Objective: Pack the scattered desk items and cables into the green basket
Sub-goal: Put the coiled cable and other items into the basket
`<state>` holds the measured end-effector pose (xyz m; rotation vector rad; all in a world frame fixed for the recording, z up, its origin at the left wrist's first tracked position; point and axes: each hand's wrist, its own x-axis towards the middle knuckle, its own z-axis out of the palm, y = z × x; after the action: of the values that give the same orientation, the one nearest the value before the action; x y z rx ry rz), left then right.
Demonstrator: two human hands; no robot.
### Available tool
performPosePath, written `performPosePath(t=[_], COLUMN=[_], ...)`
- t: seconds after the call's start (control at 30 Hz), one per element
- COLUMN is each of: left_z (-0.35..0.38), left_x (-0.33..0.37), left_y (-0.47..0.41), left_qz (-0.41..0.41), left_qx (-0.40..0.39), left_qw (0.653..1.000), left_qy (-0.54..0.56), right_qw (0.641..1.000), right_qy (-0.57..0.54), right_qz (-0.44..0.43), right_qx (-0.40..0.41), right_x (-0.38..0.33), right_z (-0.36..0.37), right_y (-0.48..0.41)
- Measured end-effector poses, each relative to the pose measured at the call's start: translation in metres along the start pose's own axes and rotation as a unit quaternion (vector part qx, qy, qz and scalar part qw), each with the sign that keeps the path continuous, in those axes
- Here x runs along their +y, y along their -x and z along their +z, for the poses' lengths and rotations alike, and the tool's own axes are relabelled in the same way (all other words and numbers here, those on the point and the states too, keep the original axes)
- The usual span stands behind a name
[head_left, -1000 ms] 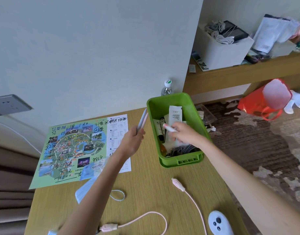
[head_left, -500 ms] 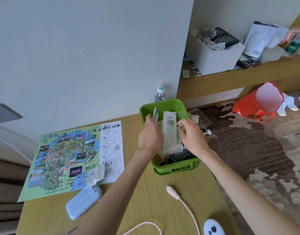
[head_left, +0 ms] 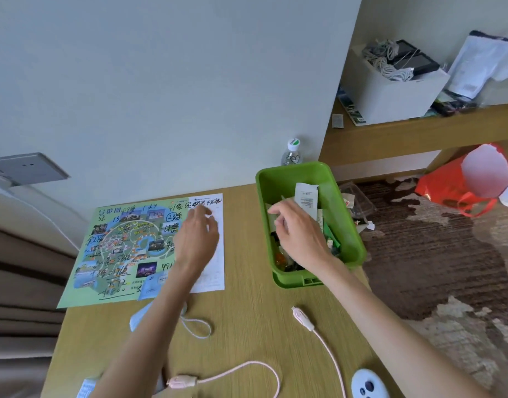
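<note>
A pale wood-grain bench [head_left: 247, 326] stands against a plain wall [head_left: 161, 81]. The green basket [head_left: 347, 225] sits at the bench's far right edge, already holding a white packet [head_left: 306, 196] and a jumble of small items. The right hand [head_left: 298, 234] is down inside it with its fingers bent among the contents; whether it grips anything cannot be told. The left hand [head_left: 196, 239] hovers over the right side of a colourful map [head_left: 118, 248] lying flat on the bench, fingers loose and holding nothing.

Nearer the person, a pink cable [head_left: 319, 331] trails across the bench. A light blue mask [head_left: 138, 320] lies partly under the left forearm, and a white controller [head_left: 367, 386] sits at the near edge. A small bottle [head_left: 291, 153] stands behind the basket at the wall.

A grey socket [head_left: 26, 168] is on the wall at left. To the right, a wooden shelf [head_left: 419, 133] carries a white box [head_left: 390, 93] with cords in it. A red bag [head_left: 459, 188] rests on the patterned brown carpet [head_left: 433, 254].
</note>
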<state>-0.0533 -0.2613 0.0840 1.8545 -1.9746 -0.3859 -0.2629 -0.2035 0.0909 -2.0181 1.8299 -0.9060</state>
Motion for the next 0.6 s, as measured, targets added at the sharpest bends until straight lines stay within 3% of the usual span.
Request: performPosePath(t=[0.17, 0.4, 0.47, 0.6], left_z=[-0.007, 0.015, 0.025, 0.034], left_x=[-0.098, -0.173, -0.182, -0.189], left_y=[0.017, 0.043, 0.049, 0.052], left_qz=[-0.077, -0.060, -0.046, 0.001], left_qx=[-0.063, -0.331, -0.315, -0.205], left_qw=[0.994, 0.939, 0.944, 0.975], left_qy=[-0.033, -0.076, -0.090, -0.083], right_qw=[0.996, 0.968, 0.956, 0.953], right_qy=[-0.003, 0.027, 0.039, 0.036], right_qz=[-0.071, -0.093, -0.088, -0.049], right_qx=[-0.047, -0.234, -0.278, -0.296], right_x=[-0.052, -0.078, -0.075, -0.073], right_z=[0.047, 0.132, 0.150, 0.174], right_y=[-0.008, 0.003, 0.009, 0.022])
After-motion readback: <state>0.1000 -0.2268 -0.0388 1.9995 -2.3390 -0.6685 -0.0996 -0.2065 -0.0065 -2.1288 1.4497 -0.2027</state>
